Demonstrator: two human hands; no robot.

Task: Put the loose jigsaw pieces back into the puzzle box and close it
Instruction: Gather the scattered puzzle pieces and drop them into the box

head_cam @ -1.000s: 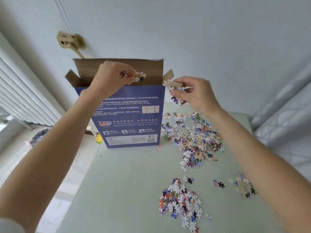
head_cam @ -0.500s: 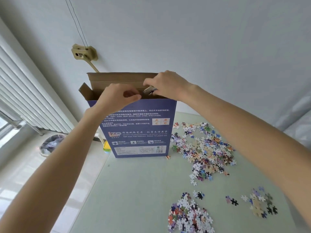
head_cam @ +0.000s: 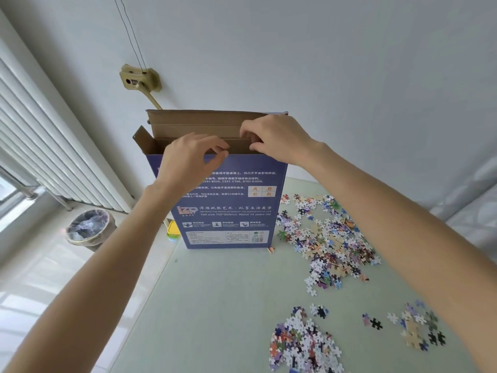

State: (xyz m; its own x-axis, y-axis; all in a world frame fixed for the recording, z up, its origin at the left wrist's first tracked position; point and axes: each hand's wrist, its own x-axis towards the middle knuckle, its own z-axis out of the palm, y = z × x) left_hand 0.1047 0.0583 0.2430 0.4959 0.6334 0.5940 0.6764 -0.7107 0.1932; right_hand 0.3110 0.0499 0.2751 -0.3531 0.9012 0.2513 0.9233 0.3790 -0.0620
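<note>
The blue puzzle box (head_cam: 228, 205) stands upright at the back of the pale green table (head_cam: 215, 305), its brown top flaps open. Both hands hover over the opening. My left hand (head_cam: 188, 160) is at the front edge with loosely curled fingers and holds nothing. My right hand (head_cam: 279, 138) is above the right half, fingertips pointing down into the box; no piece shows in it. Loose jigsaw pieces lie in a big heap (head_cam: 325, 238) right of the box, a nearer heap (head_cam: 304, 343) and a small cluster (head_cam: 419, 327).
One stray piece (head_cam: 271, 249) lies at the box's front right corner. A yellow-green container (head_cam: 172, 230) sits just left of the box. On the floor to the left stand a lined waste bin (head_cam: 88, 230) and a white radiator (head_cam: 53, 157). The wall is right behind the box.
A second ago both hands held pieces beside the box top. My right hand moved left over the opening, and the pieces are no longer visible in either hand.
</note>
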